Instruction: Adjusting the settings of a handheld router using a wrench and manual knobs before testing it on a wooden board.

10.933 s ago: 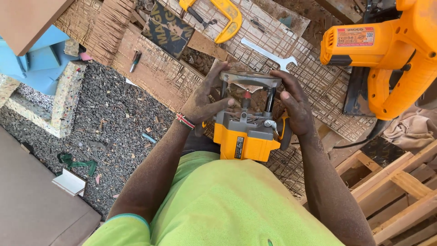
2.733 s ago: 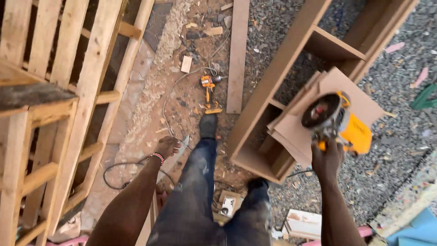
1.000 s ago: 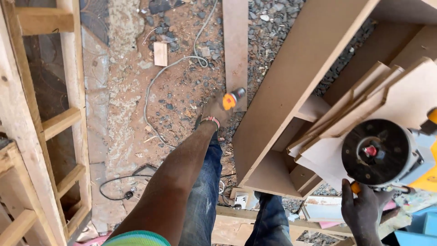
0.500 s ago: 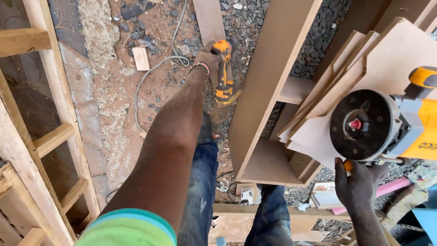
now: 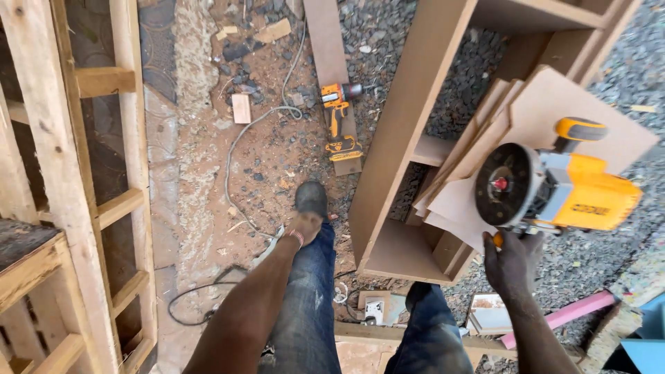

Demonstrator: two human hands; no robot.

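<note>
My right hand point(image 5: 514, 262) grips from below a yellow power router point(image 5: 582, 197), whose round black base point(image 5: 504, 185) faces me. It is held up over a stack of brown boards point(image 5: 526, 118) that lean on a wooden shelf unit point(image 5: 405, 131). My left hand point(image 5: 303, 225) hangs low beside my black shoe point(image 5: 311, 197), closed around a white cord point(image 5: 239, 149) that trails over the dirt. A yellow cordless drill point(image 5: 338, 121) lies on a plank point(image 5: 331, 62) ahead of that hand, apart from it.
Wooden pallet frames point(image 5: 83, 194) stand along the left. A dark cable point(image 5: 201, 298) loops on the ground near my legs. Gravel, wood scraps, a small block point(image 5: 241, 108), a pink strip point(image 5: 571, 315) and a blue object point(image 5: 641, 346) lie around.
My left hand has drawn back from the drill toward my shoe. The router has stayed in my right hand, now lifted further right over the boards.
</note>
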